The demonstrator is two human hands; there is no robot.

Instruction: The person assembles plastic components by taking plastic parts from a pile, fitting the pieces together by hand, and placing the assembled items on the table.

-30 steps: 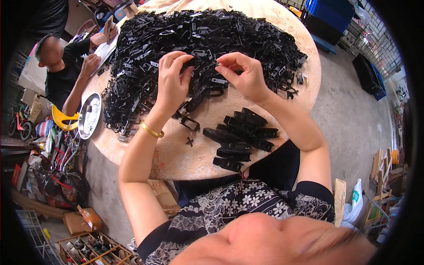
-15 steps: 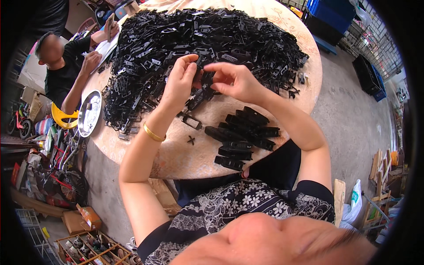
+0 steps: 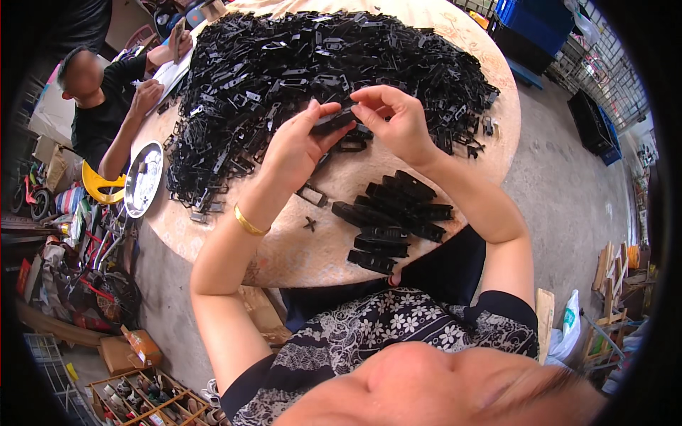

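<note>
Off to my left there's another person (image 3: 99,126) in a black top with a white notebook (image 3: 168,75). Down that side it's pretty cluttered: a striped bag (image 3: 69,201), an orangey-brown cardboard box (image 3: 143,348), and a wooden rack (image 3: 168,410) with shoes (image 3: 129,390) in it. Over on my right it's grey floor (image 3: 558,184), a big blue bin (image 3: 538,27), a dark crate (image 3: 588,117), plus a white plastic bag (image 3: 566,330) near some wood scraps (image 3: 608,273).

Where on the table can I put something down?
The table has a bare patch between the gold bracelet and the small group of black parts, nearer the person than the black cross. A thinner strip lies between the big pile and the right rim. Most of the far side is crowded.
</note>
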